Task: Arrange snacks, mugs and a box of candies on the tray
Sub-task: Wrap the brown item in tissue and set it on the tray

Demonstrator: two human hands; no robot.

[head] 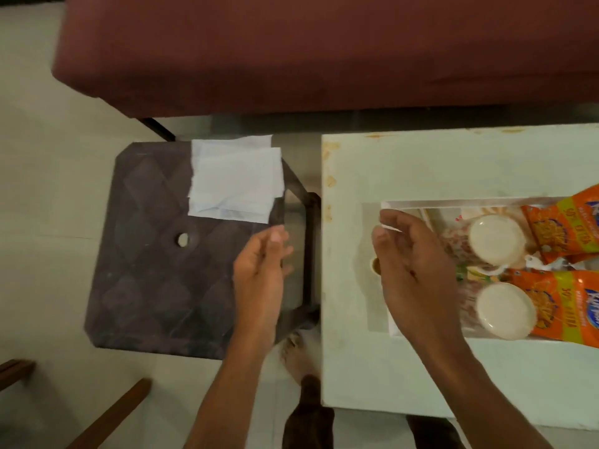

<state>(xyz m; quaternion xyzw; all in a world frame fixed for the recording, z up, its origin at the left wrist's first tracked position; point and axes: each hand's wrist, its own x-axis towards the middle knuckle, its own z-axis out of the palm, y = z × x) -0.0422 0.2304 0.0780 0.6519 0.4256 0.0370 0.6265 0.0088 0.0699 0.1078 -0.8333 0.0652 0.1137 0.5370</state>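
Note:
A white-rimmed tray (453, 202) lies on the white table (356, 367) at the right. In it stand two white mugs, one at the back (496, 239) and one at the front (505, 311), seen from above. Two orange snack packets (564, 228) (564, 306) lie to their right. My right hand (415, 270) hovers over the tray's left edge, fingers loosely curled. A thin white sliver shows between thumb and forefinger; whether it is held or is the rim, I cannot tell. My left hand (259, 270) is over the dark stool's right edge and holds nothing.
White tissue sheets (233, 179) lie on the back of the dark plastic stool (155, 254), left of the table. A maroon couch (324, 53) fills the far side. Wooden slats (110, 416) show at bottom left. My foot (298, 351) stands between stool and table.

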